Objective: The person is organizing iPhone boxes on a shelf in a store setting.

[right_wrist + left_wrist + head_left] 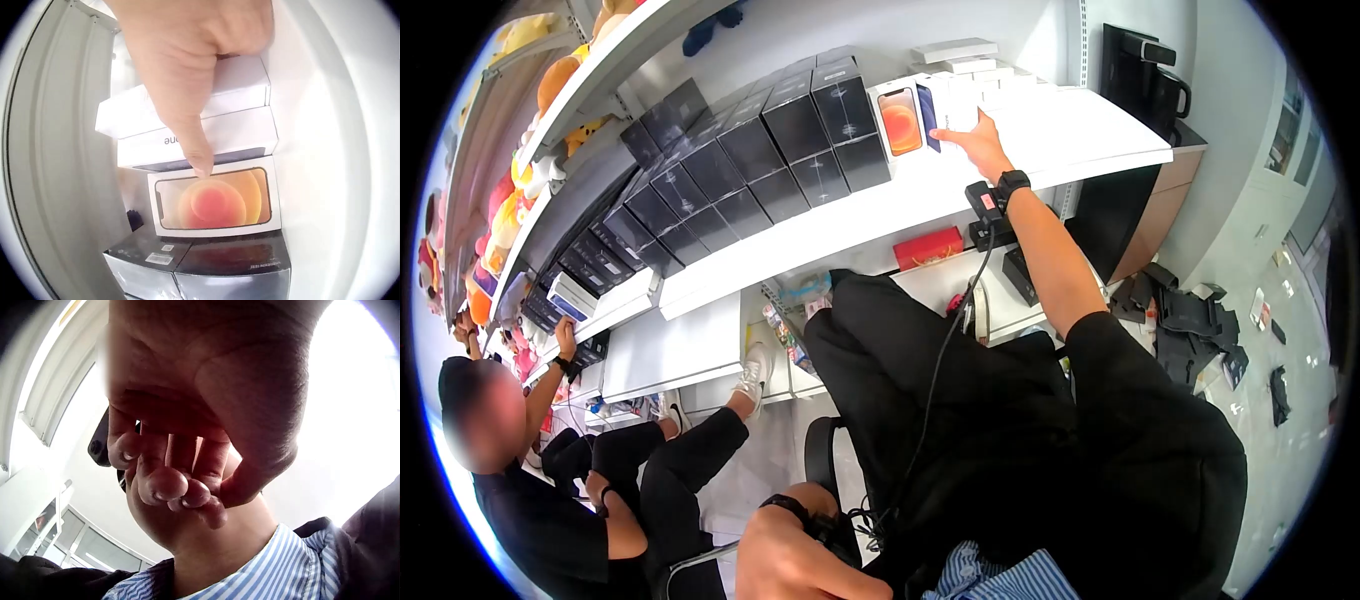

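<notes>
My right hand [980, 145] reaches over the shelf to the row of white phone boxes, its thumb stretched out. In the right wrist view the thumb tip touches the top edge of a phone box with an orange picture [212, 203], beside a second white phone box [237, 134]. The other fingers are beyond the white boxes and largely hidden. Stacked black boxes [790, 130] stand left of the phone boxes. My left hand [212, 381] is raised close below my chin, its fingers loosely curled with nothing in them; in the head view it fills the bottom edge.
A person in black sits at the left, one hand at a white box [572, 297] on the shelf. A cable [945, 350] hangs from my right wrist. A coffee machine [1140, 80] stands right of the shelf [1040, 160]. Black packaging [1190, 325] lies on the floor.
</notes>
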